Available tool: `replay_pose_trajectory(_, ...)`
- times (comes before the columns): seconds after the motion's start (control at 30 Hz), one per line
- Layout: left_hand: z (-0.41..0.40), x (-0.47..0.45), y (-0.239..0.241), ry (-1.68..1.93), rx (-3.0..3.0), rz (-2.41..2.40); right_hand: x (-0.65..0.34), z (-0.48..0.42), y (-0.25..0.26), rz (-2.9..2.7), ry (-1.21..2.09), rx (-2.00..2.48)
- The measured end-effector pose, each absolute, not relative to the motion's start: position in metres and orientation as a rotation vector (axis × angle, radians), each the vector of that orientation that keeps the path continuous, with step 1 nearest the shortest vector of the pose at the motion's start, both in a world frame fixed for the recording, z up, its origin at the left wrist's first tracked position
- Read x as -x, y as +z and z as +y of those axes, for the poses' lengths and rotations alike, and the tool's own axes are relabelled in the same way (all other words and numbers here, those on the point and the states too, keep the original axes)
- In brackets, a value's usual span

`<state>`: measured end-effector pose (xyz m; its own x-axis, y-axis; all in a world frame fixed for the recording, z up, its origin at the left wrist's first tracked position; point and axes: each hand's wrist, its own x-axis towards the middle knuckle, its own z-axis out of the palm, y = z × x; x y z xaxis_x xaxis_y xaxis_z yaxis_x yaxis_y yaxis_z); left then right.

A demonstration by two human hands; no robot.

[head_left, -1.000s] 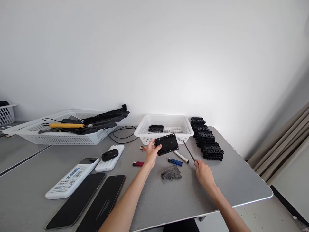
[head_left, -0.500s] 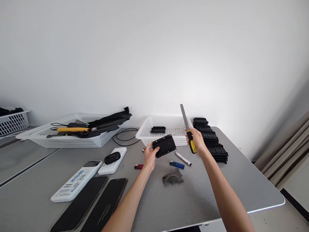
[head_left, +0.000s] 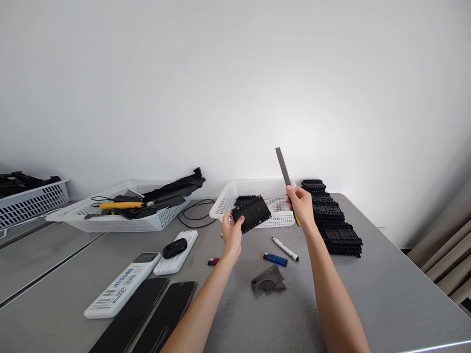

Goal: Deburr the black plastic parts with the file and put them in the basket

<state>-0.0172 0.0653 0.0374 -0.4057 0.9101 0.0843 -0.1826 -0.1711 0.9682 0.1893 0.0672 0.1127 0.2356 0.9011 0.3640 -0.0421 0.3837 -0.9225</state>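
A flat black plastic panel with toothed edges point(head_left: 254, 214) is pinched by its left end in my left hand point(head_left: 232, 234), tilted and raised above the table. My right hand point(head_left: 300, 203) grips a flat file point(head_left: 282, 166) by its black and yellow handle, the grey blade pointing up and slightly left. File and panel are apart. Behind the panel stands a white basket point(head_left: 228, 196) with another black panel point(head_left: 245, 200) in it, partly hidden. Several stacks of black panels point(head_left: 340, 238) lie to the right of my right hand.
On the table point(head_left: 294, 314) lie a grey cloth point(head_left: 268, 279), a blue lighter point(head_left: 275, 259), a red lighter point(head_left: 213, 261) and a white marker point(head_left: 285, 248). Left are power banks point(head_left: 123, 287), phones point(head_left: 128, 314), a black cable point(head_left: 195, 215) and a tool basket point(head_left: 125, 224).
My right hand has turned the file's handle, so less yellow shows, and the thumb now lies near the blade's base. The panel has risen slightly and tilted. The camera view has shifted.
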Motion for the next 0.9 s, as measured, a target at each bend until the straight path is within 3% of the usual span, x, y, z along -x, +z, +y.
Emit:
replay_pose_trajectory(0.3,0.089,-0.012,0.119,1.721,-1.185,1.002,-0.210,0.061,0.121,-1.142,0.712,1.008)
replay_pose_trajectory(0.9,0.068,-0.001,0.131,1.707,-1.338,1.032,-0.201,0.038,0.144,-1.324,0.523,1.027)
